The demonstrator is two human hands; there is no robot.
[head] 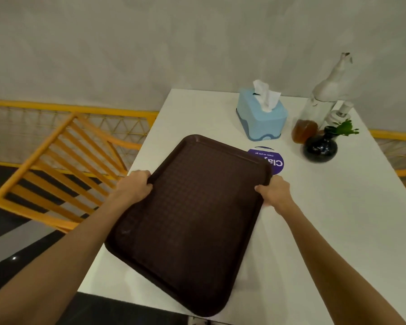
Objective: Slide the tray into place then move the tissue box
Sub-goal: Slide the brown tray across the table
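Note:
A dark brown tray [192,219] lies at an angle on the white table [338,219], its near corner over the front edge. My left hand [134,185] grips the tray's left rim and my right hand [275,192] grips its right rim. The tray's far right corner covers part of a round purple sticker [271,158]. A light blue tissue box [261,118], with a white tissue sticking up, stands behind the tray near the wall, apart from both hands.
A glass bottle [314,113] with brown liquid, a small pump bottle [340,113] and a black vase [320,147] with a green sprig stand at the back right. An orange slatted chair [56,165] stands left of the table, and a yellow railing [68,109] runs along the wall.

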